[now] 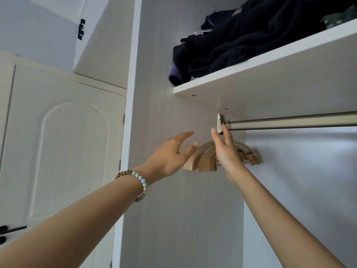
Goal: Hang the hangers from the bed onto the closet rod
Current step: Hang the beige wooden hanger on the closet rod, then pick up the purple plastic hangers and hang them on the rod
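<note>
Forearms (77, 219) up. L hand (170, 157) spread open, empty; R hand (224, 149) flat, empty, in front of hangers (207, 161) bunched at left end of rod (289, 122), prob. leaving space for more.

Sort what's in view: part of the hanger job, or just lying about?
Job:
wooden hangers
closet rod
left hand
right hand

Lying about:
dark clothes
shelf
white door
bead bracelet

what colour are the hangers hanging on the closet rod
The hangers are light natural wood, pale tan; the head view shows them.
</note>
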Demonstrator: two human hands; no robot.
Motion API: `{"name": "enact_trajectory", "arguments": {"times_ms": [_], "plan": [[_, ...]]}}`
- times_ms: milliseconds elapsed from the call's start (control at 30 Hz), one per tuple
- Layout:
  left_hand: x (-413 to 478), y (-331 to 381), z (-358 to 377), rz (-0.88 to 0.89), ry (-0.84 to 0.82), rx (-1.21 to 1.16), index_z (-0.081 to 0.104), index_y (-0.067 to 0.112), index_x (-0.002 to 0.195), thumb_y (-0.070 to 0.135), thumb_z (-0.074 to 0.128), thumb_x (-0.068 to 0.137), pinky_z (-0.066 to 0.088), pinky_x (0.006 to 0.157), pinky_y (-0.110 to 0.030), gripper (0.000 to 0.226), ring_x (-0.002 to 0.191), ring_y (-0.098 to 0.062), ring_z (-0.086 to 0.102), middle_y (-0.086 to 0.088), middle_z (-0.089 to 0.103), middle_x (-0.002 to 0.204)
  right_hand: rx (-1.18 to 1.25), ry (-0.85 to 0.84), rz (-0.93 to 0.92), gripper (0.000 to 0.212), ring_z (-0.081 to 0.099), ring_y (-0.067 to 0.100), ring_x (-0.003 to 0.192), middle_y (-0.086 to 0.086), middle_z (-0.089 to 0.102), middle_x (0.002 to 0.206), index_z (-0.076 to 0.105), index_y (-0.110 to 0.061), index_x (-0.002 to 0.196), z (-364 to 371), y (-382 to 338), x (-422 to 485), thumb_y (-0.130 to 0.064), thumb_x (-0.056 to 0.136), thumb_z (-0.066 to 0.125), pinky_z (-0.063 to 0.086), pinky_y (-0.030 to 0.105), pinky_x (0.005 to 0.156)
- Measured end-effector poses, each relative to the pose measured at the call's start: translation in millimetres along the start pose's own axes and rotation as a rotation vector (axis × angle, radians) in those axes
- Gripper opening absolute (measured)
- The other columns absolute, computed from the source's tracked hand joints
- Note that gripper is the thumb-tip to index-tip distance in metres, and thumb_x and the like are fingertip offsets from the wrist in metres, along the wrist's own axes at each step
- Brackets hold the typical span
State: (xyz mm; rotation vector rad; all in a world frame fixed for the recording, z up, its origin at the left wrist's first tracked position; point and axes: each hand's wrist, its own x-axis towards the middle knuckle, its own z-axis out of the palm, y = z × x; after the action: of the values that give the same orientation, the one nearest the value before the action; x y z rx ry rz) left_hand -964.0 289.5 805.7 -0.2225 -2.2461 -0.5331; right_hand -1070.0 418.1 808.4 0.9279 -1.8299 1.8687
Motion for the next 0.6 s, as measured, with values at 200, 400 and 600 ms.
{"name": "enact_trajectory", "arguments": {"times_ms": [200, 400, 600], "plan": [[-52.8, -12.2, -91.8, 0.006, 0.116, 0.070, 0.030, 0.030, 0.145, 0.051, 0.038, 0.093, 0.025, 0.102, -0.019, 0.057, 0.133, -0.010, 0.037, 0.009, 0.033, 0.150, -0.004, -0.090, -0.148, 0.059, 0.007, 0.002, 0.144, -0.016, 0.005, 0.157, 0.016, -0.033, 0.149, 57.9, -61.7, -51.3, -0.045, 0.096, 0.040, 0.010, 0.025, 0.115], [-149.5, -67.7, -208.5, -0.151, 0.156, 0.278, 0.023, 0.027, 0.147, 0.057, 0.033, 0.091, 0.020, 0.111, -0.027, 0.065, 0.140, -0.010, 0.025, 0.008, 0.029, 0.152, 0.022, -0.320, -0.236, 0.061, -0.001, -0.003, 0.143, -0.022, -0.002, 0.156, 0.012, -0.034, 0.149, 168.1, -115.7, -114.2, -0.046, 0.096, 0.039, 0.007, 0.024, 0.115], [-300.9, -136.5, -336.2, -0.445, 0.142, 0.611, 0.014, 0.023, 0.149, 0.062, 0.027, 0.088, 0.012, 0.119, -0.035, 0.074, 0.144, -0.014, 0.014, 0.004, 0.017, 0.156, -0.077, -0.547, -0.298, 0.065, -0.008, 0.003, 0.144, -0.015, -0.003, 0.158, 0.013, -0.030, 0.150, 334.9, -145.8, -206.8, -0.051, 0.094, 0.039, 0.002, 0.036, 0.120]]}}
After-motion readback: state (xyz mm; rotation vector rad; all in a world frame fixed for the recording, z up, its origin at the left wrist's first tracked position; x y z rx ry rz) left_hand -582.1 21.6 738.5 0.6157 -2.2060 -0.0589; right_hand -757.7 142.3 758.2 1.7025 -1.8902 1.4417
